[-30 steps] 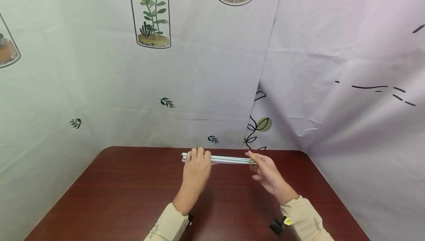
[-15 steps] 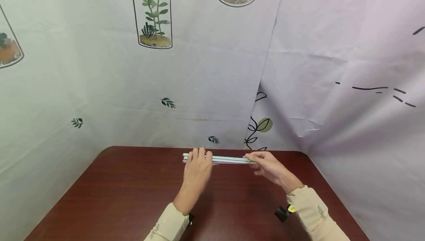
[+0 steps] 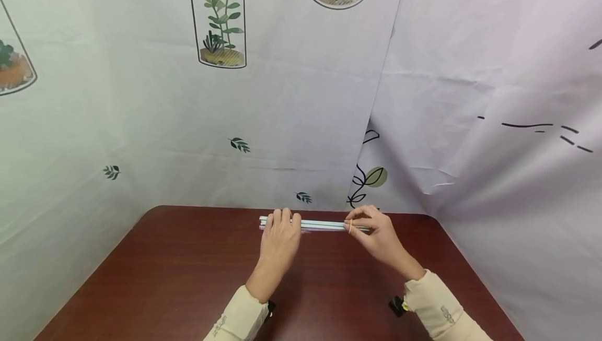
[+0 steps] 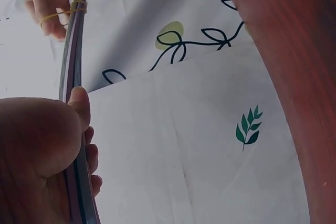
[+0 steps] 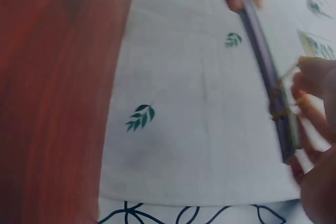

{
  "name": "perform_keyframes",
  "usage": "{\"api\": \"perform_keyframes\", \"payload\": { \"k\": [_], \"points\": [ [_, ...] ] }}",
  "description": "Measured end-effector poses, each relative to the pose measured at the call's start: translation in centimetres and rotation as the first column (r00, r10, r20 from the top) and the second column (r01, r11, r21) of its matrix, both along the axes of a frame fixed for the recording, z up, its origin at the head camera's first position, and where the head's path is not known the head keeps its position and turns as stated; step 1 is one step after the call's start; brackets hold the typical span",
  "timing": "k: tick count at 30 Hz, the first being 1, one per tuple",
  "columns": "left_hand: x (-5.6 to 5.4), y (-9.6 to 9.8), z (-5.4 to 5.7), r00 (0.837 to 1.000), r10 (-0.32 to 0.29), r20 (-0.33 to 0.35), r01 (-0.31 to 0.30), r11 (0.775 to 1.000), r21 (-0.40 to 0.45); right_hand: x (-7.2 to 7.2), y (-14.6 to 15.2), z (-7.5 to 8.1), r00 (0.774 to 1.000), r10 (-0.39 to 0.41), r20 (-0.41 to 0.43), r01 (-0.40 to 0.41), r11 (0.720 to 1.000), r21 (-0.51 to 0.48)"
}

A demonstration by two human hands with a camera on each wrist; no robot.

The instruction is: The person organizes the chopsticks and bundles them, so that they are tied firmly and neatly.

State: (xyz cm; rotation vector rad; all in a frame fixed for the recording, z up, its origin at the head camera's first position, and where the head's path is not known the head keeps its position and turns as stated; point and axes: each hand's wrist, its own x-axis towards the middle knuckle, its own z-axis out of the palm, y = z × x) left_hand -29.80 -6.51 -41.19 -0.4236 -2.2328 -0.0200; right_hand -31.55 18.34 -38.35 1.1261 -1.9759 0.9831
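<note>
A bundle of slim, straight-sided chopsticks [image 3: 322,225] in pale blue and purple lies level above the table. My left hand [image 3: 281,239] grips it near its left end, with the thumb along one side and the fingers curled round the other, as the left wrist view [image 4: 75,64] shows. Near the other end a thin yellow rubber band [image 5: 281,113] circles the sticks. My right hand [image 3: 378,234] pinches a loop of that band between thumb and fingers and pulls it away from the bundle. Some sticks' ends are hidden behind the right fingers.
The dark red wooden table [image 3: 202,268] extends under both hands. A white cloth [image 3: 301,111] printed with plants hangs right behind its far edge, and more cloth flanks both sides. Black wrist cameras [image 3: 397,306] sit under the cream sleeves [image 3: 442,304].
My right hand has turned over and come slightly left along the bundle, still with the rubber band in its fingers. The left hand and the chopsticks have hardly moved.
</note>
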Motion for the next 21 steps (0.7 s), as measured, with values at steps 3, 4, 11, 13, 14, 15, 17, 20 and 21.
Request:
{"api": "perform_keyframes", "payload": {
  "k": [3,4,11,13,14,15,17,20,21],
  "points": [
    [0.0,-0.1,0.1,1.000,0.018,0.001,-0.018,1.000,0.004,0.1,-0.6,-0.5,0.956,0.063,-0.287,-0.066,0.998,0.000],
    [0.0,-0.1,0.1,1.000,0.023,0.002,-0.023,1.000,0.008,0.1,-0.7,-0.6,0.932,0.084,-0.353,-0.090,0.996,0.001],
    [0.2,-0.1,0.2,1.000,0.020,0.021,-0.021,0.999,0.026,2.1,-1.7,-0.4,0.843,0.082,-0.532,-0.114,0.993,-0.027],
    [0.2,-0.1,0.2,0.999,0.023,0.023,-0.024,0.999,0.028,2.5,-2.0,-0.6,0.850,0.066,-0.522,-0.110,0.992,-0.054],
    [0.2,0.0,0.2,0.999,0.024,0.026,-0.025,0.999,0.029,2.7,-2.1,-0.9,0.857,0.044,-0.514,-0.098,0.992,-0.079],
    [0.2,0.0,0.2,0.999,0.026,0.027,-0.027,0.999,0.029,2.7,-2.2,-1.2,0.867,0.022,-0.497,-0.088,0.990,-0.109],
    [0.2,0.0,0.2,0.999,0.024,0.027,-0.025,0.999,0.026,2.8,-2.4,-2.0,0.897,-0.023,-0.441,-0.069,0.979,-0.192],
    [0.2,0.0,0.2,1.000,0.023,0.020,-0.023,1.000,0.019,3.0,-2.6,-3.2,0.955,-0.112,-0.275,0.015,0.943,-0.334],
    [0.1,0.0,0.2,1.000,0.026,0.016,-0.026,1.000,0.018,3.1,-2.7,-3.4,0.975,-0.104,-0.194,0.022,0.925,-0.380]
  ]
}}
